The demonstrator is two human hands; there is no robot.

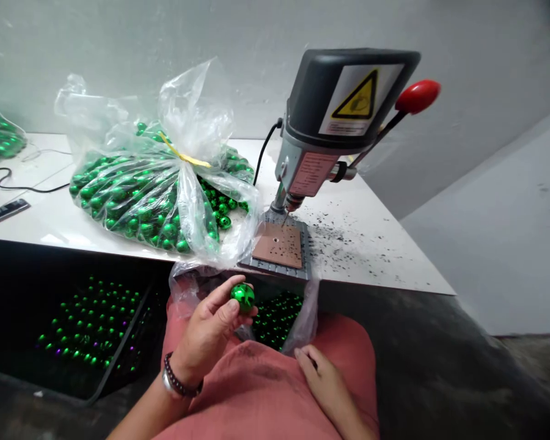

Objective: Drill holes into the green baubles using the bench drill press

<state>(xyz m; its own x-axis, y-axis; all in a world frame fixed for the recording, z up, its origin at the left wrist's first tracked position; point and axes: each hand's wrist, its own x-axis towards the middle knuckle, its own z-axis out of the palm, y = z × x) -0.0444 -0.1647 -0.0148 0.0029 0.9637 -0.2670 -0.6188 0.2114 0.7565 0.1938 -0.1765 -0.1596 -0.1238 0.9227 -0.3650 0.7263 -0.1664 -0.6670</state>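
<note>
The left hand (204, 336) grips a green ball (242, 297) just off the table's (50, 223) front edge; the right hand (323, 382) lies on the lap (360, 360), its grip unclear. Beyond, the drill (311, 146) stands at that edge, between a bag (132, 205) and open, chip-strewn tabletop.

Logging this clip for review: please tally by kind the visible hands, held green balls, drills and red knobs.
Hands: 2 (left hand, right hand)
Held green ball: 1
Drill: 1
Red knob: 1
Total: 5
</note>
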